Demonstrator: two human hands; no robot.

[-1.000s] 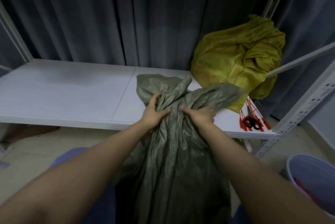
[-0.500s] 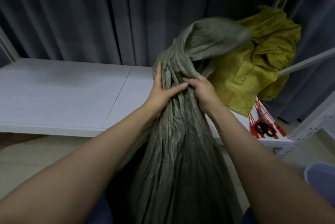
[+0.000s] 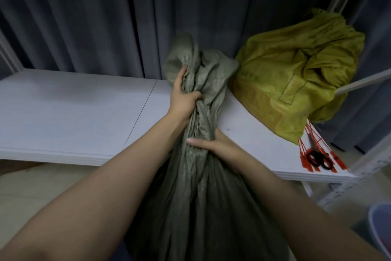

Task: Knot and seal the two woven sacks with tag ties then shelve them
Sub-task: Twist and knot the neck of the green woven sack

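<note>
In front of the white shelf (image 3: 74,112), from the head view, both bare forearms reach forward to the grey-green sack (image 3: 201,197). The sack stands between them, and its gathered neck rises above the shelf's front edge. The left hand (image 3: 183,97) curls round the upper neck, thumb pressed into the bunched cloth. The right hand (image 3: 215,144) grips the neck lower down, thumb pointing left. The yellow sack (image 3: 296,83) slumps on the shelf's right end, with red tag ties (image 3: 304,160) just beside it.
</note>
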